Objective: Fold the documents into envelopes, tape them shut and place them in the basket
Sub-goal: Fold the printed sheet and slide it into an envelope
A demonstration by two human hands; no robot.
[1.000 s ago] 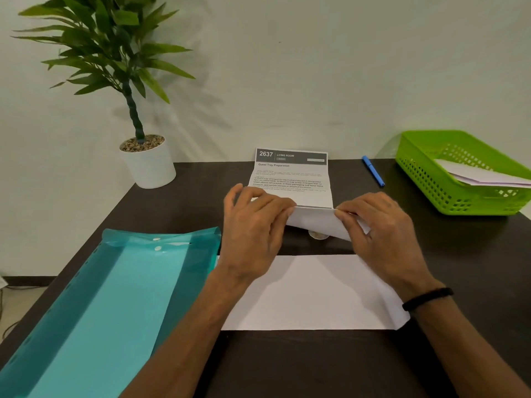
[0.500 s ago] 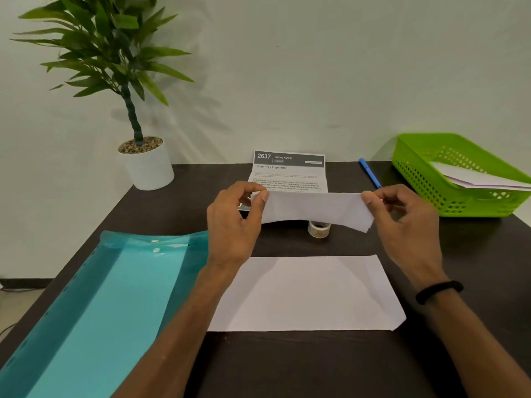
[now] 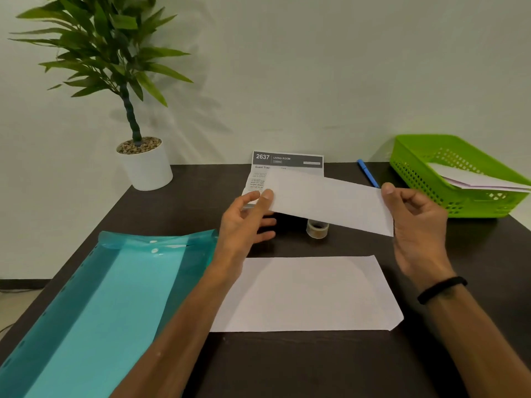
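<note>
I hold a folded white document [image 3: 330, 201] in the air above the dark table [image 3: 287, 366]. My left hand [image 3: 247, 222] pinches its left end and my right hand [image 3: 413, 222] pinches its right end. The document is tilted, with its right end lower. A white envelope [image 3: 310, 294] lies flat on the table below my hands. A roll of clear tape [image 3: 317, 228] stands just past the envelope, partly hidden by the document. The green basket [image 3: 425, 179] sits at the far right with white envelopes [image 3: 477, 179] inside.
A printed sheet [image 3: 287, 162] lies at the table's back edge. A blue pen [image 3: 367, 173] rests between it and the basket. A teal plastic folder [image 3: 86, 305] covers the near left of the table. A potted plant [image 3: 143, 165] stands at the back left corner.
The folded document was pressed on the table a second ago. Both hands lifted it and now hold it higher, turned with its broad face toward me.
</note>
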